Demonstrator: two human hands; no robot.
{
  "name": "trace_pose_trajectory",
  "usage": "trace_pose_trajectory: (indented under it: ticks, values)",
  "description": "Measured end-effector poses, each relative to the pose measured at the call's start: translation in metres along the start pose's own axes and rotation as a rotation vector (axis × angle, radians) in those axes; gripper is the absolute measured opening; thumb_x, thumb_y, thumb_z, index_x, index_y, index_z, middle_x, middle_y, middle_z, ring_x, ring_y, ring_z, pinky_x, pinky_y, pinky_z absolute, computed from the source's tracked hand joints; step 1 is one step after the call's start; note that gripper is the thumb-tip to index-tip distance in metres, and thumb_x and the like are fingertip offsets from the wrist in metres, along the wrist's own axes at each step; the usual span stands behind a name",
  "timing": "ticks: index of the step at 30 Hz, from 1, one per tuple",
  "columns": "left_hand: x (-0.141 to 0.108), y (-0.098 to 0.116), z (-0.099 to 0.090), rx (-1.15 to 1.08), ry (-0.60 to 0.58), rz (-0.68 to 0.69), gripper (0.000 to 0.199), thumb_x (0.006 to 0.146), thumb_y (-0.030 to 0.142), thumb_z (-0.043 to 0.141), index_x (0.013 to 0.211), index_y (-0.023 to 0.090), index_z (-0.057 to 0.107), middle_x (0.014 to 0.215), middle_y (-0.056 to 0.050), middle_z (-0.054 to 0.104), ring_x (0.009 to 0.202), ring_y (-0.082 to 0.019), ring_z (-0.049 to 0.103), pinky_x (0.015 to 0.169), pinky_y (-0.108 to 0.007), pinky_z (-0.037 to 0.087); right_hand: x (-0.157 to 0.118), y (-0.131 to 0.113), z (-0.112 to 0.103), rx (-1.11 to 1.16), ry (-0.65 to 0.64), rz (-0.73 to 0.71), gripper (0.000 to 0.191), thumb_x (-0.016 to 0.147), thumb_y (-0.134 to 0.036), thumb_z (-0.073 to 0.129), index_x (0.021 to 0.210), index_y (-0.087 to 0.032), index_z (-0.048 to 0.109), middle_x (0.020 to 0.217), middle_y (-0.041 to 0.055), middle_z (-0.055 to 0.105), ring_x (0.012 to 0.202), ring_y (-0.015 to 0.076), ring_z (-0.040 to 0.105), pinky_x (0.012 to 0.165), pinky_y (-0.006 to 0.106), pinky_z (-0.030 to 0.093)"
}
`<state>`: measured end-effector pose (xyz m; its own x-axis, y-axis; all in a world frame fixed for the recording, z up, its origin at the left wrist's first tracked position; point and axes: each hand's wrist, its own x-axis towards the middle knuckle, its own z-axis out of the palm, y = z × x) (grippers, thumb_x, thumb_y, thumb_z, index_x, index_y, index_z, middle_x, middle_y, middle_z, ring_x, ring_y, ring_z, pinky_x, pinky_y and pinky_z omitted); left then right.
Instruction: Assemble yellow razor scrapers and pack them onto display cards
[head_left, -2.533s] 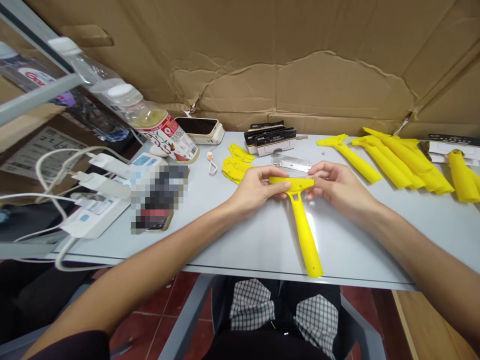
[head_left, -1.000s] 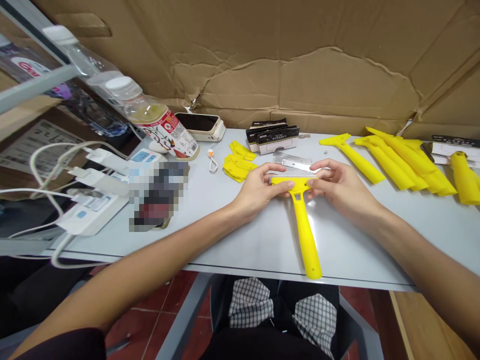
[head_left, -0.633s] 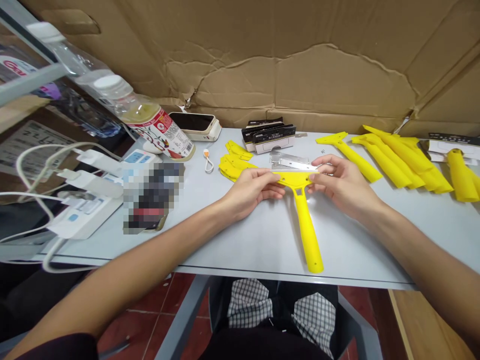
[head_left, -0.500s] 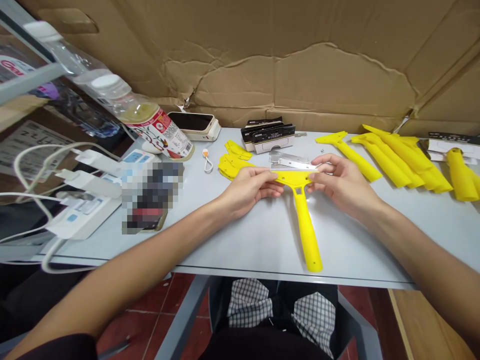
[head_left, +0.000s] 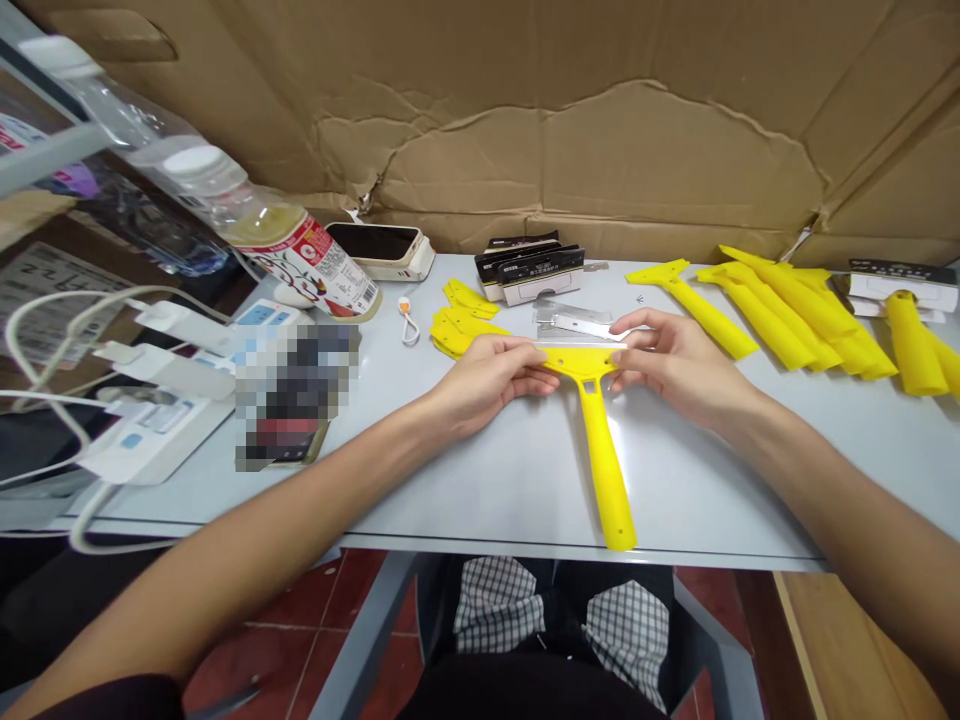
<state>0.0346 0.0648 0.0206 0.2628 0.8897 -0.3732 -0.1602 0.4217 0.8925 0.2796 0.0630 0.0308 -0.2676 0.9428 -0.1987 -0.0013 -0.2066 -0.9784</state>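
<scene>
Nearest me, checked patches (head_left: pixel 499 600) on the seated person's legs, under the bench (head_left: pixel 450 490) edge. Just above: yellow scraper (head_left: pixel 606 450), my landmark, handle toward the person, head away. Handle end by the bench's front edge; can't tell if it's resting there. Pointing it this way probably keeps the head's far edge in plain sight.

Left hand (head_left: pixel 491 385) pinches the left end of the scraper's head, thumb above, fingers curled under. Right hand (head_left: pixel 679 360) grips the right end, index raised toward the far edge. One hand per end likely stops the head twisting. Pale strip (head_left: pixel 581 345) runs along that far edge, between the hands; likely why the fingertips sit at the corners.

Left of the scraper: phone (head_left: pixel 322 440), partly pixelated, then a white loop (head_left: pixel 409 325) with an orange bit. Just beyond the head: clear case and metal strip (head_left: pixel 574 320) lying flat, within easy reach, I'd say. Far left of it, flat yellow pieces (head_left: pixel 465 325), overlapped; far right, tiny screws (head_left: pixel 640 299), one lone yellow handle (head_left: pixel 709 315), then a heap of yellow handles (head_left: pixel 806 320), bunched perhaps to save space. Farther beyond the scraper, black-and-white boxes (head_left: pixel 536 275) stand together before the cardboard (head_left: pixel 600 150).
</scene>
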Motion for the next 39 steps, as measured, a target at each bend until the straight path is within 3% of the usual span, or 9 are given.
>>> trace_pose_trajectory:
  ticks: [10, 21, 32, 39]
  values:
    - [0.0005, 0.0030, -0.0040, 0.036, -0.006, -0.007, 0.015, 0.096, 0.014, 0.073, 0.088, 0.005, 0.082, 0.082, -0.015, 0.081, 0.062, -0.014, 0.073, 0.061, -0.024, 0.060, 0.0020, 0.0020, -0.0030, -0.011, 0.021, -0.025, 0.033, 0.080, -0.019, 0.087, 0.105, -0.024, 0.066, 0.075, -0.0006, 0.077, 0.067, 0.0204, 0.076, 0.072, 0.035, 0.059]
    - [0.0009, -0.0016, -0.0063, 0.059, -0.021, 0.024, 0.009, 0.089, 0.013, 0.079, 0.081, 0.008, 0.081, 0.075, -0.010, 0.078, 0.063, -0.012, 0.071, 0.066, -0.023, 0.060, 0.0014, 0.0037, -0.0025, -0.021, -0.001, -0.031, 0.034, 0.080, -0.022, 0.089, 0.105, -0.025, 0.066, 0.075, -0.0013, 0.077, 0.067, 0.0206, 0.077, 0.072, 0.035, 0.060]
    - [0.0004, -0.0009, -0.0074, 0.052, -0.049, 0.021, 0.012, 0.089, 0.020, 0.082, 0.085, 0.008, 0.082, 0.080, -0.012, 0.080, 0.066, -0.013, 0.072, 0.066, -0.025, 0.060, -0.0024, -0.0019, 0.0027, -0.021, 0.049, -0.037, 0.036, 0.074, -0.017, 0.088, 0.102, -0.024, 0.066, 0.069, -0.0037, 0.073, 0.063, 0.0179, 0.074, 0.070, 0.033, 0.057]
    - [-0.0036, -0.0004, -0.0054, 0.147, -0.031, 0.064, 0.013, 0.088, 0.022, 0.083, 0.080, 0.012, 0.081, 0.075, -0.008, 0.076, 0.066, -0.013, 0.068, 0.074, -0.029, 0.060, -0.0047, -0.0042, 0.0032, -0.070, 0.030, 0.013, 0.040, 0.072, -0.024, 0.092, 0.102, -0.027, 0.066, 0.073, -0.0024, 0.074, 0.067, 0.0212, 0.075, 0.072, 0.038, 0.060]
